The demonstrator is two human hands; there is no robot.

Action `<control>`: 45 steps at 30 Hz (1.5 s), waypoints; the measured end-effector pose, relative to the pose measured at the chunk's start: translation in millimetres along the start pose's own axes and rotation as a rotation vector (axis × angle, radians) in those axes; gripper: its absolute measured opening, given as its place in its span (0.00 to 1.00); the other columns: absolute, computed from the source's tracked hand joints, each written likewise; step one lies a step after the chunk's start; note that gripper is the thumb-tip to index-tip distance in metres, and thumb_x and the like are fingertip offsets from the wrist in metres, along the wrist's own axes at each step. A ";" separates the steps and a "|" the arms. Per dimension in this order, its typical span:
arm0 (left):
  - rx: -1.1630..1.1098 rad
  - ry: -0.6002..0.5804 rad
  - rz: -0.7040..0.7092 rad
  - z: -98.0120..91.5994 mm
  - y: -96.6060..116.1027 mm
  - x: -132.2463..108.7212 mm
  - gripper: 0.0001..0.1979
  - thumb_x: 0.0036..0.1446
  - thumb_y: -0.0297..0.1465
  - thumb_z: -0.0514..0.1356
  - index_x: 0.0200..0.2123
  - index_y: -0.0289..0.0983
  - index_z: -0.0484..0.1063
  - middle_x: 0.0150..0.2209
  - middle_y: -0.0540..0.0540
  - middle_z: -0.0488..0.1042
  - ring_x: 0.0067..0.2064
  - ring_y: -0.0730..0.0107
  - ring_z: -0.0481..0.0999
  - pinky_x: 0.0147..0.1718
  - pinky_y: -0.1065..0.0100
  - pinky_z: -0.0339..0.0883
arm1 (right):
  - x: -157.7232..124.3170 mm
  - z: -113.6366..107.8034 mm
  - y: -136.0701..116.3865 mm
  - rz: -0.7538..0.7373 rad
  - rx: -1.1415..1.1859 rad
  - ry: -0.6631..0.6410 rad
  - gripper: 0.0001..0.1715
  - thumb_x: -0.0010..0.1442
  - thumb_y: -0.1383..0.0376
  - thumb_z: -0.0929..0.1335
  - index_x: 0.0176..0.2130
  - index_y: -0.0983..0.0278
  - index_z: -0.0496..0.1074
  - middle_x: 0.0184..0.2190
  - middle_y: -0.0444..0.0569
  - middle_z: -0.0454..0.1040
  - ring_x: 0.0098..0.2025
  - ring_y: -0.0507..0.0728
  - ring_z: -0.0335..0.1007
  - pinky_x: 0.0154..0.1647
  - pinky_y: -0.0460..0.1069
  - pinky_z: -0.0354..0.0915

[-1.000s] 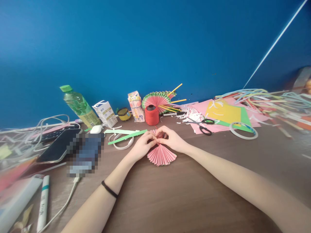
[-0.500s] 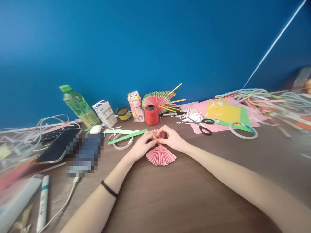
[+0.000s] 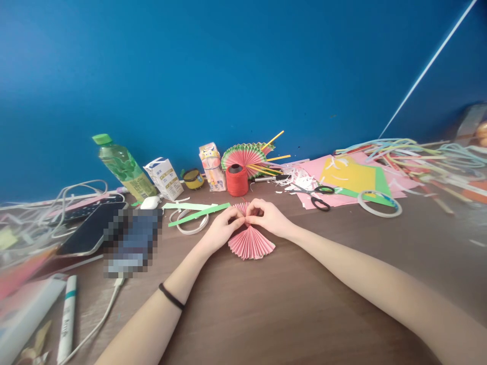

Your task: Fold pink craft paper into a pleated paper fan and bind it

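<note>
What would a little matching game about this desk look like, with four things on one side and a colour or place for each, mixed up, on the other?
Things:
1. spool of thread
2. scissors
3. front pleated paper
4. plastic bottle

Colours and places:
A. black-handled
B. at the fingers of the left hand and right hand
C. green-capped
D. red

Right pairs: 1-D, 2-A, 3-B, 4-C

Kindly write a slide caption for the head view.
Left hand and right hand pinch the pleated pink paper at its narrow middle.
</note>
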State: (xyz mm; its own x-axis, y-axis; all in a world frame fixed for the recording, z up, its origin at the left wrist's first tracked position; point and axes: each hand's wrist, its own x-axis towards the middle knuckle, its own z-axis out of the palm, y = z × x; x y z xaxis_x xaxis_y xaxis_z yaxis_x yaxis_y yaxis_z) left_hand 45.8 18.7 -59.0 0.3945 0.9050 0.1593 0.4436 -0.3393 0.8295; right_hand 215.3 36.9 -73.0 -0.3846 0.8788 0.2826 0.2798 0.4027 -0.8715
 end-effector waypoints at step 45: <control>0.094 -0.127 -0.030 -1.9 -4.9 7.2 0.12 0.55 0.33 0.49 0.25 0.37 0.69 0.34 0.48 0.63 0.43 0.67 0.65 0.50 0.64 0.54 | -1.7 1.5 0.5 -0.046 -0.012 -0.035 0.06 0.52 0.66 0.67 0.25 0.64 0.66 0.26 0.43 0.64 0.35 0.53 0.60 0.37 0.48 0.56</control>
State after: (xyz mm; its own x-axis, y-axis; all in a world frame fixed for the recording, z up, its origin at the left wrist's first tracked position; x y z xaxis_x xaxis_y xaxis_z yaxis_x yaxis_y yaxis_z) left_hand 44.9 27.3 -60.9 0.4758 0.8775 0.0607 0.5280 -0.3402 0.7781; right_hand 214.7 35.1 -74.5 -0.4279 0.8499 0.3075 0.2719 0.4455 -0.8530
